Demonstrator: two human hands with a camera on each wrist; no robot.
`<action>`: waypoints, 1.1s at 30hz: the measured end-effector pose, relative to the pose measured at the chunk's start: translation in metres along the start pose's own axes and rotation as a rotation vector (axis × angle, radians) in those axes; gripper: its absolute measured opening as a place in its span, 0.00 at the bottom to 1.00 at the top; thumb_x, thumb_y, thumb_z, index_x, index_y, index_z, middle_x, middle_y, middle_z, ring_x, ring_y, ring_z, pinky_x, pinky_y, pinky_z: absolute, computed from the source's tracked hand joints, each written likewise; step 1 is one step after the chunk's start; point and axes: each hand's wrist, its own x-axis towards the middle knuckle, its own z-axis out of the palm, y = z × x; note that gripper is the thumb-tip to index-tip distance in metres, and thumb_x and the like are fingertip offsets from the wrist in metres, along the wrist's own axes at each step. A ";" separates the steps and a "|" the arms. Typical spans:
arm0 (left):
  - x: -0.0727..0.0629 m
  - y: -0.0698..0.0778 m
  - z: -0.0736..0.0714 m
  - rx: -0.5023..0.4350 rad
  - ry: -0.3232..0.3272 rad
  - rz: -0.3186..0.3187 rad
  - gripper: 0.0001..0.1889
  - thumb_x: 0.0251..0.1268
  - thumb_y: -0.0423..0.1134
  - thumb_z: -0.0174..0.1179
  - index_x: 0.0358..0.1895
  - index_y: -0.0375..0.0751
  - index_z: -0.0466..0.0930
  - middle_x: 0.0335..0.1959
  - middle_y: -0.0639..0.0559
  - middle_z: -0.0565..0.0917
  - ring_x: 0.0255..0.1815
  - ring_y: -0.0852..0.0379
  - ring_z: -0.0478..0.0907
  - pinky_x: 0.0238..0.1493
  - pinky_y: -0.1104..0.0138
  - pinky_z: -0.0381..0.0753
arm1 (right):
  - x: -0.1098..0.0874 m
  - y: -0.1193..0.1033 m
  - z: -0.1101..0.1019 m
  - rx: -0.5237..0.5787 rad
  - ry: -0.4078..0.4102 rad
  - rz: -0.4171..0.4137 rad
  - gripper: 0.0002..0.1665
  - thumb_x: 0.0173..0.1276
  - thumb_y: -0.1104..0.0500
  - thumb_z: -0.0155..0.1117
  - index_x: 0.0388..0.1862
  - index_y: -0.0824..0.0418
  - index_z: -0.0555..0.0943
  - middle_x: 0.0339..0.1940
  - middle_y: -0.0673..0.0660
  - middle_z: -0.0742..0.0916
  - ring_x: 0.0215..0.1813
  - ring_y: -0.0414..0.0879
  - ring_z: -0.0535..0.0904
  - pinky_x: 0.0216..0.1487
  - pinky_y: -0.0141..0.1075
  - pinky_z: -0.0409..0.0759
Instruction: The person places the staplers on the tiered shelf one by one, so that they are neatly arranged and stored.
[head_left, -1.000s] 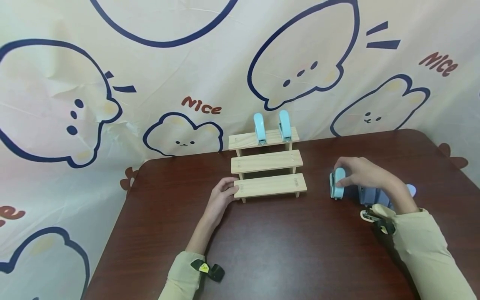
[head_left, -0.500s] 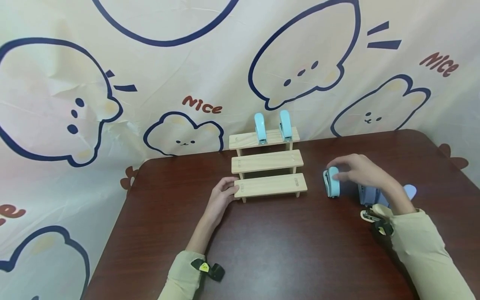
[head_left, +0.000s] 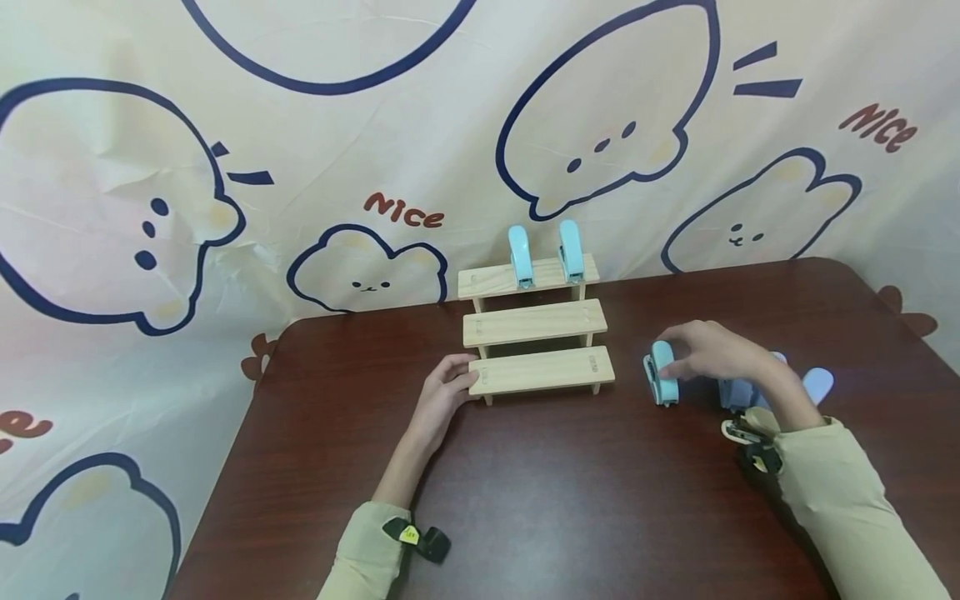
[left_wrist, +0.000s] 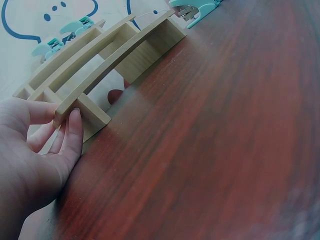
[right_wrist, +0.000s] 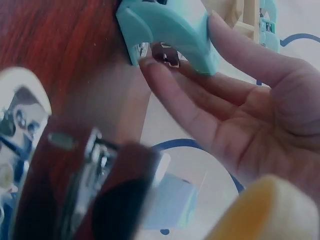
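Observation:
My right hand (head_left: 714, 352) pinches a turquoise stapler (head_left: 663, 373) between thumb and fingertips, to the right of a three-tier wooden stand (head_left: 543, 372). In the right wrist view the thumb lies against one side of the stapler (right_wrist: 172, 22), and fingers reach beneath its raised end. Whether its base touches the table cannot be told. My left hand (head_left: 442, 390) grips the left end of the lowest tier, with fingers above and below the board (left_wrist: 107, 65) in the left wrist view. Two light-blue staplers, one left (head_left: 521, 257) and one right (head_left: 571, 250), stand on the top tier.
Behind my right wrist lie a slate-blue object (head_left: 735, 393), a lilac rounded piece (head_left: 817, 383) and a cream stapler (head_left: 738, 432), partly hidden. The brown table (head_left: 540, 492) meets a patterned cloth backdrop (head_left: 450, 150) behind the stand. Blurred items crowd the right wrist camera.
My right hand has carried the turquoise stapler slightly left, then a little nearer to me. The left hand and the stand have stayed put.

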 end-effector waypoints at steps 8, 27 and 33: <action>-0.001 0.001 -0.001 -0.011 0.002 0.007 0.18 0.73 0.30 0.58 0.63 0.28 0.74 0.52 0.42 0.79 0.44 0.55 0.79 0.45 0.66 0.80 | 0.003 -0.014 0.007 0.109 0.018 0.051 0.33 0.66 0.66 0.71 0.65 0.81 0.71 0.51 0.74 0.83 0.43 0.55 0.84 0.39 0.45 0.88; -0.002 -0.002 0.000 -0.014 -0.021 0.026 0.18 0.74 0.31 0.59 0.63 0.28 0.73 0.51 0.43 0.79 0.42 0.55 0.79 0.45 0.65 0.81 | -0.003 -0.026 -0.003 -0.031 0.268 0.103 0.31 0.63 0.62 0.75 0.60 0.79 0.77 0.49 0.75 0.86 0.42 0.62 0.84 0.36 0.50 0.85; -0.002 -0.001 -0.001 -0.016 -0.019 0.019 0.18 0.74 0.31 0.60 0.62 0.29 0.74 0.50 0.44 0.79 0.42 0.55 0.79 0.45 0.65 0.81 | -0.009 -0.035 -0.018 0.002 0.363 0.127 0.33 0.67 0.58 0.73 0.63 0.77 0.76 0.51 0.76 0.85 0.47 0.66 0.82 0.38 0.50 0.84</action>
